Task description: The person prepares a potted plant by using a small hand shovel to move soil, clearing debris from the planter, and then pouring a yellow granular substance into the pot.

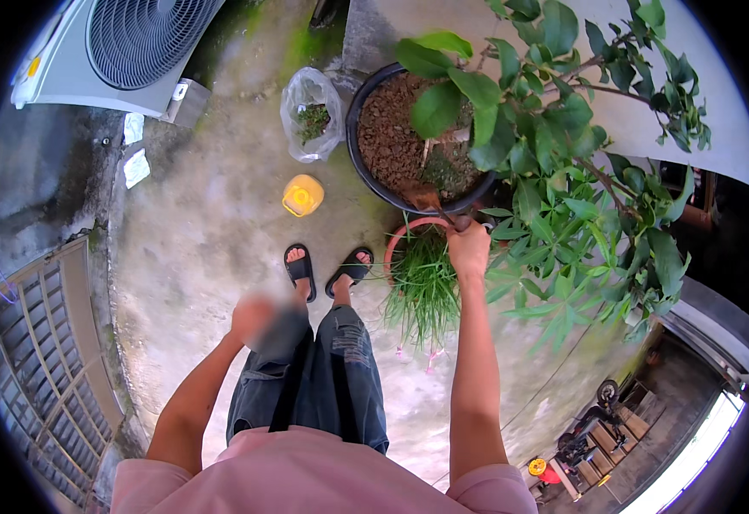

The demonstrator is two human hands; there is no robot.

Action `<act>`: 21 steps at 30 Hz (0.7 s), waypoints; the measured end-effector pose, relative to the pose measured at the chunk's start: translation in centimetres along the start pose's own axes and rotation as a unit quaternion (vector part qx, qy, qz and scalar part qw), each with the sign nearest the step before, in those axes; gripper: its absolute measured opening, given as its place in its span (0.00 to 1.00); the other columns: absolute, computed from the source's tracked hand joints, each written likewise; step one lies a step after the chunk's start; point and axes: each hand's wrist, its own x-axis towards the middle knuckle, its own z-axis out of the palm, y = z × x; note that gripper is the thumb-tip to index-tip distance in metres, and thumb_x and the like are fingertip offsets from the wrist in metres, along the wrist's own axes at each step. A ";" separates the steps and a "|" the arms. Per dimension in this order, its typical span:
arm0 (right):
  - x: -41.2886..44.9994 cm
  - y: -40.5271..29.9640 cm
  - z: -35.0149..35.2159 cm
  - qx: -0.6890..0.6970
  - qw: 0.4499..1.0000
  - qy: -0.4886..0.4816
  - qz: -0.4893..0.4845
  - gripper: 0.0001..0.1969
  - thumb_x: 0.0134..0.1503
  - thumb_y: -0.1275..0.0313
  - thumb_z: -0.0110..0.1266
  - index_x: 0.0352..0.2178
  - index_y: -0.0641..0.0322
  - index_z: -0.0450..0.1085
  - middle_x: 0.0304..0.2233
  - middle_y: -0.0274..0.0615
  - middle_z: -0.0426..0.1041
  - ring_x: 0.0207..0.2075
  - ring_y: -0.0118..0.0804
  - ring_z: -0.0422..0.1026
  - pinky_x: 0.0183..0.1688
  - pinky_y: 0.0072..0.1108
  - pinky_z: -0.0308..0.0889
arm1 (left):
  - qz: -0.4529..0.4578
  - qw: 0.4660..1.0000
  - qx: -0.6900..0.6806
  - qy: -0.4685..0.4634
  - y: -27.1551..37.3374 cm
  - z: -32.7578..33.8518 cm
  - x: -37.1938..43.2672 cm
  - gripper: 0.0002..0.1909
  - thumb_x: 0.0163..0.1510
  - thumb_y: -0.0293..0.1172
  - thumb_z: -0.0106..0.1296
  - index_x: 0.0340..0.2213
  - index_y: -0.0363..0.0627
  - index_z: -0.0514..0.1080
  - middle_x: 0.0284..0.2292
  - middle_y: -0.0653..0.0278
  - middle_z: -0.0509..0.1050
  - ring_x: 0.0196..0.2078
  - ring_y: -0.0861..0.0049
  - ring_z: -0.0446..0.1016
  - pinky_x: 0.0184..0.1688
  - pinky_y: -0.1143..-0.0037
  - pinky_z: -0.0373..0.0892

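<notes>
My right hand (469,249) grips the dark round-ended handle of a hand trowel (422,196). Its rusty blade rests on the brown soil (384,125) near the front rim of a large black plant pot (356,151). A leafy shrub (509,128) rises over the pot's right side and hides part of the soil. Directly below, a terracotta-coloured pot (390,254) of long grassy leaves (423,276) stands partly under my right hand. My left hand (255,318) is beside my left thigh, blurred, so its fingers and anything in them cannot be made out.
A clear plastic bag (331,138) with plucked greenery stands left of the black pot. Nearer my sandals sits a yellow-capped plastic jug (304,194). An air-conditioner outdoor unit (66,80) is at upper left, a metal grille (47,372) at lower left. Broad-leaved branches spread rightward.
</notes>
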 end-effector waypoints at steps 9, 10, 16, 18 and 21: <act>1.0 -0.7 4.2 0.041 0.997 0.060 -0.017 0.12 0.42 0.67 0.52 0.27 0.66 0.69 0.25 0.57 0.70 0.31 0.56 0.70 0.35 0.36 0.65 | 0.139 0.984 0.020 0.109 1.2 1.6 -0.6 0.07 0.44 0.34 0.48 0.23 0.43 0.70 0.19 0.59 0.69 0.22 0.67 0.68 0.25 0.70 0.63; 0.5 0.4 4.2 0.036 0.998 0.058 -0.010 0.12 0.42 0.67 0.52 0.27 0.66 0.69 0.25 0.57 0.70 0.31 0.56 0.70 0.35 0.36 0.65 | 0.041 0.996 -0.063 0.053 2.4 1.6 0.0 0.07 0.43 0.34 0.49 0.23 0.44 0.70 0.20 0.59 0.69 0.22 0.67 0.68 0.25 0.69 0.63; -1.7 0.3 -0.8 0.128 0.987 0.067 -0.073 0.12 0.41 0.68 0.53 0.26 0.67 0.69 0.24 0.58 0.70 0.29 0.56 0.70 0.33 0.35 0.66 | -0.037 0.999 -0.019 0.006 0.3 0.6 -0.3 0.09 0.46 0.35 0.46 0.21 0.43 0.70 0.18 0.59 0.68 0.22 0.68 0.68 0.25 0.69 0.62; -2.1 -0.3 -2.3 0.069 0.994 0.067 -0.056 0.11 0.41 0.70 0.53 0.26 0.66 0.69 0.24 0.57 0.70 0.29 0.55 0.70 0.33 0.34 0.67 | -0.087 0.994 0.000 -0.064 -2.4 1.4 -1.6 0.10 0.46 0.36 0.46 0.21 0.42 0.70 0.15 0.59 0.68 0.21 0.69 0.68 0.25 0.69 0.62; -0.3 1.8 -0.4 -0.007 0.999 0.019 -0.040 0.11 0.40 0.70 0.53 0.27 0.65 0.70 0.24 0.56 0.71 0.29 0.55 0.71 0.33 0.35 0.66 | -0.072 0.995 -0.017 -0.068 -3.1 3.0 -2.1 0.09 0.45 0.35 0.46 0.21 0.42 0.70 0.17 0.59 0.69 0.22 0.69 0.68 0.25 0.70 0.63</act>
